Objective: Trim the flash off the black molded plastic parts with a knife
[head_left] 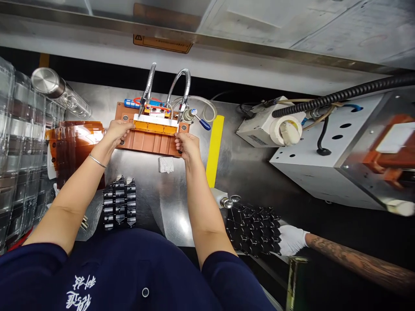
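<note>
An orange perforated strip [155, 128] lies lengthwise across a copper-coloured fixture [145, 143], below a white block on it. My left hand [118, 131] pinches the strip's left end between thumb and fingers. At the opposite end my right hand [188, 144] is closed on the strip's right corner. Two flexible metal hoses [183, 84] arch down over the fixture, and a blue-handled lever [204, 124] sticks out at its right. Just below the fixture rests a small folded white cloth [166, 164].
Black moulded parts [119, 203] stand in rows near my body. At right, a co-worker's gloved hand [292, 239] touches more black parts [254, 229]. Clear trays [19, 151], a glass bottle [61, 93] and amber sheets [81, 151] are at left; a white machine [308, 168] stands right.
</note>
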A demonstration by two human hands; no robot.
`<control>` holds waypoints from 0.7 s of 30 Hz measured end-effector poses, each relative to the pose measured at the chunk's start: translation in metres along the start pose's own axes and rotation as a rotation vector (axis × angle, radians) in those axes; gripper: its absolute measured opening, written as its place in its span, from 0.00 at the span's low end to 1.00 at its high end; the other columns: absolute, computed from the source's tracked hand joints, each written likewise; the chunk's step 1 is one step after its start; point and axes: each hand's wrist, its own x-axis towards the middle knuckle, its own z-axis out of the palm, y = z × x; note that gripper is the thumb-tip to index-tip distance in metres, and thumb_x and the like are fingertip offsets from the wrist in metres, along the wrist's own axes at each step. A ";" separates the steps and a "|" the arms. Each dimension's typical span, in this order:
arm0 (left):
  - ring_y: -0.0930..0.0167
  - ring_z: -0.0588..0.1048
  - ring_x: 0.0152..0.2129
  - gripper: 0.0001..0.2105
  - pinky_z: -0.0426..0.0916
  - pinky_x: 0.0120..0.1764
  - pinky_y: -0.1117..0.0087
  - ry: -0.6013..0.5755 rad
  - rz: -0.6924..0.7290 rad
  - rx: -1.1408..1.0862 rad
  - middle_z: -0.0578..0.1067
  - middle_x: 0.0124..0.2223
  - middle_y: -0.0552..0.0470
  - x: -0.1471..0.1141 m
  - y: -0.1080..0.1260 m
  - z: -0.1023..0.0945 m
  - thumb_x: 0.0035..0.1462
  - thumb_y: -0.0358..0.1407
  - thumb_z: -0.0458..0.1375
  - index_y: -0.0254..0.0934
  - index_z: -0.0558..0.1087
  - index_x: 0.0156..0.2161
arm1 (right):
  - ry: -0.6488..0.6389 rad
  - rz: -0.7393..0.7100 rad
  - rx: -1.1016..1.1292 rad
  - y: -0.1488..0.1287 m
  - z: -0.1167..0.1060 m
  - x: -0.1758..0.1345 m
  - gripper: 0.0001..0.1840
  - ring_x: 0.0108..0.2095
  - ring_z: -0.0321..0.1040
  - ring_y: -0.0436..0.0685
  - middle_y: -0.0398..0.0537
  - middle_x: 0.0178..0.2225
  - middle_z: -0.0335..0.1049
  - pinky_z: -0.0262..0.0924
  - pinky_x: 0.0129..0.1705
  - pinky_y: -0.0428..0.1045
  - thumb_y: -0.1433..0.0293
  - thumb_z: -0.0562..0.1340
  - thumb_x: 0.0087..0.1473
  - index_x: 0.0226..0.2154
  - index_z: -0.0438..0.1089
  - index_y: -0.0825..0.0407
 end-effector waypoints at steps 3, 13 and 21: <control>0.84 0.54 0.06 0.14 0.43 0.11 0.80 0.004 0.018 0.005 0.59 0.11 0.63 0.001 -0.003 -0.001 0.41 0.28 0.66 0.36 0.61 0.21 | -0.006 0.017 0.000 0.001 -0.002 0.000 0.13 0.08 0.53 0.41 0.35 0.11 0.62 0.49 0.08 0.36 0.75 0.65 0.46 0.17 0.61 0.53; 0.79 0.71 0.14 0.08 0.65 0.17 0.82 -0.174 -0.078 0.022 0.76 0.21 0.49 0.013 0.006 -0.021 0.44 0.28 0.68 0.30 0.72 0.25 | -0.014 -0.052 0.011 0.010 -0.022 -0.008 0.11 0.21 0.69 0.44 0.41 0.22 0.73 0.66 0.24 0.38 0.66 0.69 0.46 0.24 0.68 0.54; 0.83 0.62 0.08 0.11 0.53 0.12 0.81 -0.085 0.084 -0.074 0.72 0.19 0.55 -0.031 -0.016 -0.037 0.53 0.38 0.63 0.31 0.71 0.27 | -0.447 -0.200 -0.531 0.176 0.005 -0.178 0.46 0.47 0.69 0.64 0.52 0.50 0.70 0.66 0.47 0.58 0.60 0.74 0.29 0.54 0.64 0.46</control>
